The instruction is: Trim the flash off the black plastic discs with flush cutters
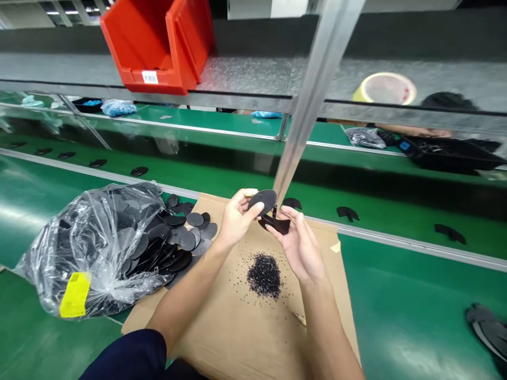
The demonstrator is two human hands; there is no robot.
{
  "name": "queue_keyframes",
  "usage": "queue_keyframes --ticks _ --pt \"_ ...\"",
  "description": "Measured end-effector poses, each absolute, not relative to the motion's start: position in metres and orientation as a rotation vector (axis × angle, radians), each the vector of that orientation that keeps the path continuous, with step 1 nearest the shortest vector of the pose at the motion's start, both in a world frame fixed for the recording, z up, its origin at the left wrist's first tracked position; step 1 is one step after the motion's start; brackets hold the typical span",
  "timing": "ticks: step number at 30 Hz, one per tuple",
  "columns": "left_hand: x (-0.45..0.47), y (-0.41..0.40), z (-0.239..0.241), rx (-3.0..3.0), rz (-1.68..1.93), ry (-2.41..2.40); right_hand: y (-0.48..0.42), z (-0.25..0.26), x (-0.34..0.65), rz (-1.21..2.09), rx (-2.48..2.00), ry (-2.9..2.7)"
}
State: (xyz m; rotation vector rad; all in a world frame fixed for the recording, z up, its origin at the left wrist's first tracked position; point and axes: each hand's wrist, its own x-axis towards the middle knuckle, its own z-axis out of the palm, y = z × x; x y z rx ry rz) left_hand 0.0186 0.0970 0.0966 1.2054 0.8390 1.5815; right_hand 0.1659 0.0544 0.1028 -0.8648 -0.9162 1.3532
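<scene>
Between thumb and fingers, my left hand grips a flat black oval disc. My right hand pinches a curved black plastic part with a short upright post, just below and right of the disc. The two pieces are very close; whether they touch I cannot tell. Beneath both hands, a heap of tiny black pieces lies on a brown cardboard sheet. To the left, many similar black discs spill from a clear plastic bag with a yellow label.
Beyond the cardboard runs a green conveyor belt carrying spaced black parts. An upright metal post stands ahead. Overhead, a shelf holds a red bin and a tape roll. Another person's arm shows across the line.
</scene>
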Motion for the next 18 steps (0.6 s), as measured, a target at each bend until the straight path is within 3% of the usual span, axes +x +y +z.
queue_keyframes --ticks 8,18 --pt "0.035 0.102 0.088 1.589 1.416 1.237 0.066 0.075 0.151 1.32 -0.981 -1.111" --pt "0.018 0.097 0.097 1.523 1.591 1.046 0.068 0.079 0.175 0.964 -1.245 -1.219"
